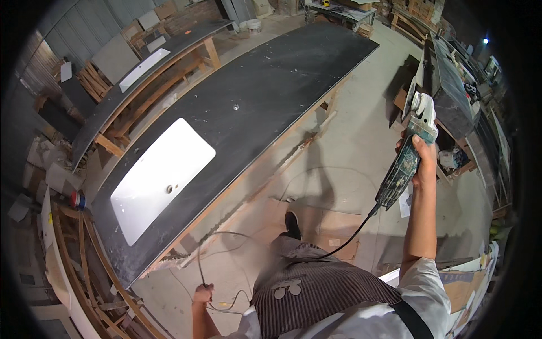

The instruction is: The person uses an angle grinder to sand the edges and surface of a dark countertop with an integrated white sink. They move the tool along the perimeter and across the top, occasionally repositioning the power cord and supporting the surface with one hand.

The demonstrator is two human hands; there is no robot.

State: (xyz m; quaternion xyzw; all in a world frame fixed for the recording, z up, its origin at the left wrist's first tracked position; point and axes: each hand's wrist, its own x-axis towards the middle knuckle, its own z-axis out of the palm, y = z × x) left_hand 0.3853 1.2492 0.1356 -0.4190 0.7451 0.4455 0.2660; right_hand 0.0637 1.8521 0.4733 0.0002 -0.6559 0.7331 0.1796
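My right hand [420,155] is wrapped round the body of a dusty green angle grinder [402,169], held up at the right with its head pointing away from me. A black power cord [355,233] runs from the grinder's rear end down across my striped apron [322,279]. Low at the left, my left hand [204,293] is closed round a stretch of dark cord, which loops up and over the floor. Ahead and to the left lies a long black countertop [265,90] with a white sink basin [164,175] set in it. Neither hand touches the countertop.
A second dark countertop [183,40] with a white basin stands on a wooden frame at the far left. Dark slabs [454,101] lean on a rack at the right. Flattened cardboard [333,217] and cord loops lie on the floor. Wooden framing [84,254] is close at the left.
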